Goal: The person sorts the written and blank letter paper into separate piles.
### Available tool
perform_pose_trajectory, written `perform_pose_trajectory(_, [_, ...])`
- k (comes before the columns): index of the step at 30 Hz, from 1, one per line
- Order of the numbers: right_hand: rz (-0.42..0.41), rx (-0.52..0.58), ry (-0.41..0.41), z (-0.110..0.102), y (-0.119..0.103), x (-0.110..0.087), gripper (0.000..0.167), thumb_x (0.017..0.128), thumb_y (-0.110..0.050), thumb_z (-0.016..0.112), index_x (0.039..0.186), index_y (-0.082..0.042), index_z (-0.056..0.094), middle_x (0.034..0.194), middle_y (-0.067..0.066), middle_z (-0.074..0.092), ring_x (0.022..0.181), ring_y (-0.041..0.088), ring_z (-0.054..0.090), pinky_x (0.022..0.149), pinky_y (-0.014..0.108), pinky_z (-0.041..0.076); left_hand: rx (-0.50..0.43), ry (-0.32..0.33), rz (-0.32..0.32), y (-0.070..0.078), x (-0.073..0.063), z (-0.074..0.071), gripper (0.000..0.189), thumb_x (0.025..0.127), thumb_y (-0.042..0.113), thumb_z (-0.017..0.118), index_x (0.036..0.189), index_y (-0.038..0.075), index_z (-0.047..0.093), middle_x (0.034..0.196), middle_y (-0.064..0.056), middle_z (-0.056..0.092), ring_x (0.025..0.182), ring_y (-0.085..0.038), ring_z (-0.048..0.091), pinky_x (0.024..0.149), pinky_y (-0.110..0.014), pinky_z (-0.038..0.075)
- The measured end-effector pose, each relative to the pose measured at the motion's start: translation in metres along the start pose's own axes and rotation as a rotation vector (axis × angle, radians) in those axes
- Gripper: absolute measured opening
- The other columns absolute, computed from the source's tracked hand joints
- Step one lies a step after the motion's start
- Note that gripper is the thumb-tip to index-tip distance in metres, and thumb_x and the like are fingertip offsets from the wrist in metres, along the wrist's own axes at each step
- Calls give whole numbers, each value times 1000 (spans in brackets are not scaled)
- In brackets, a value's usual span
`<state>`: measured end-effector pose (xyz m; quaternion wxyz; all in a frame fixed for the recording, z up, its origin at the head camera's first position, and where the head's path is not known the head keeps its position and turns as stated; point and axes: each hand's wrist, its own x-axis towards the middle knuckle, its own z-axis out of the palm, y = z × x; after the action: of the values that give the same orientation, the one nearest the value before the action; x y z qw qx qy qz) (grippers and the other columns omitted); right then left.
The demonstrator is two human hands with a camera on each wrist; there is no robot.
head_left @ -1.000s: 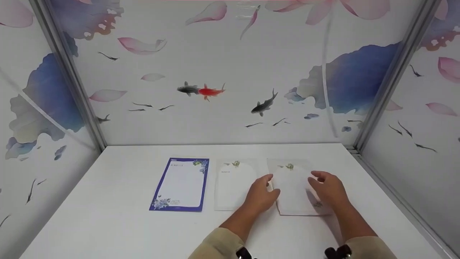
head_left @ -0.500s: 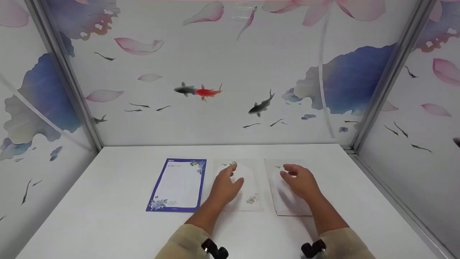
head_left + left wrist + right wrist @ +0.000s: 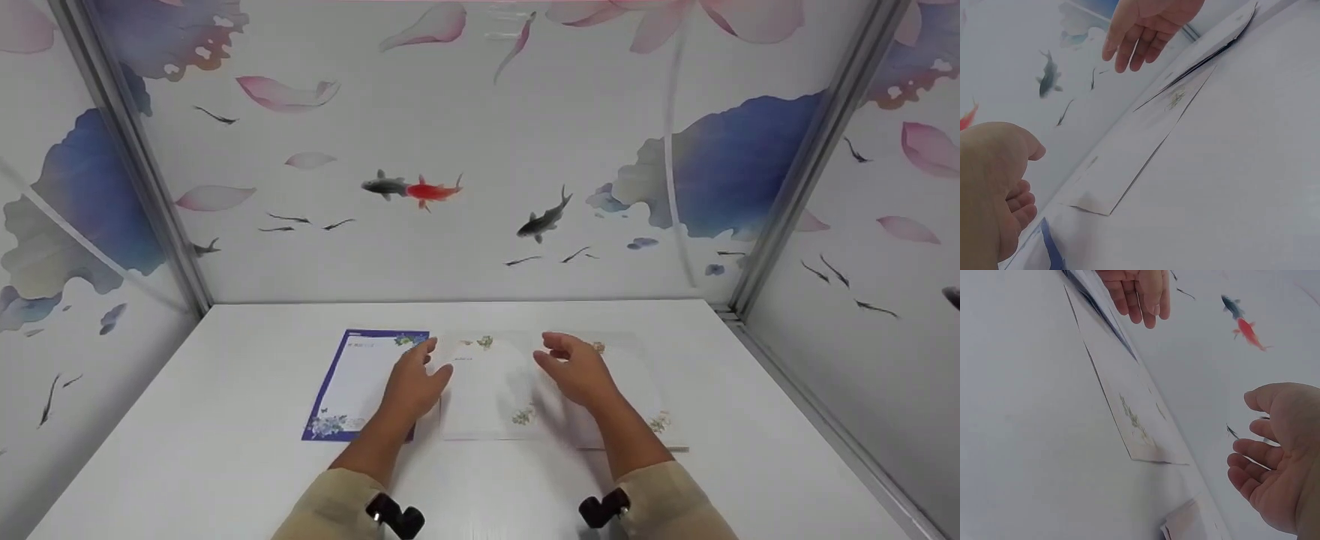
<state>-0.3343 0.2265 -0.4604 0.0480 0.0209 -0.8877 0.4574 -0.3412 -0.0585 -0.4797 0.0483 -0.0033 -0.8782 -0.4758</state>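
Observation:
Three flat paper stacks lie in a row on the white table [image 3: 480, 487]. At the left is a sheet with a blue-purple border and flowers [image 3: 328, 421]. A pale flower-printed sheet [image 3: 487, 397] lies in the middle, and a similar pale stack [image 3: 637, 382] at the right. My left hand [image 3: 412, 382] hovers over the right side of the blue-bordered sheet, fingers loosely bent, holding nothing. Above the gap between the two pale stacks hangs my right hand [image 3: 577, 371], likewise holding nothing. Both wrist views show relaxed fingers, apart from the paper.
A back wall [image 3: 450, 255] printed with fish and petals stands behind the table. Side walls with metal corner posts [image 3: 817, 157] bound it left and right. Small black devices [image 3: 394, 516] sit at both sleeve cuffs.
Both hands have swept left. The left hand went from between the pale stacks to the blue-bordered sheet; the right came from the right pale stack's far side. The papers stay put.

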Motion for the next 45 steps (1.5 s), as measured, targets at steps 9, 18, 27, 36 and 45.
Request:
perform_pose_trajectory(9, [-22, 1, -32, 4, 1, 0, 63, 105, -42, 69, 159, -15, 53, 162, 10, 55, 152, 34, 51, 121, 56, 48, 25, -23, -23, 1, -1, -2, 68, 103, 33, 69, 164, 17, 44, 166, -11, 49, 156, -36, 46, 128, -58, 39])
perform_pose_trajectory(18, [18, -21, -85, 13, 8, -3, 66, 104, -42, 70, 161, -15, 49, 164, 14, 53, 153, 36, 50, 122, 57, 46, 66, -102, -75, -6, -3, 6, 75, 102, 40, 69, 168, 23, 37, 176, -10, 36, 165, -38, 30, 133, -61, 28])
perform_pose_trajectory(27, [50, -133, -175, 25, 9, -7, 69, 104, -44, 68, 163, -17, 46, 167, 16, 49, 157, 40, 44, 129, 62, 35, 88, -156, -9, -10, -6, 6, 78, 102, 42, 68, 168, 17, 35, 174, -14, 37, 164, -39, 30, 134, -60, 26])
perform_pose_trajectory(36, [55, -189, -209, 29, 5, -12, 70, 102, -46, 71, 162, -18, 49, 170, 11, 46, 162, 38, 35, 132, 61, 28, 185, -215, -12, -6, -11, 11, 83, 101, 47, 69, 170, 19, 32, 177, -9, 32, 166, -36, 26, 134, -59, 25])
perform_pose_trajectory(45, [3, -319, -326, 31, 1, -18, 74, 94, -47, 80, 158, -19, 55, 173, 11, 40, 164, 39, 31, 133, 62, 25, 367, -327, 106, -8, -13, 16, 89, 95, 59, 72, 167, 18, 39, 179, -9, 27, 168, -36, 22, 135, -60, 24])
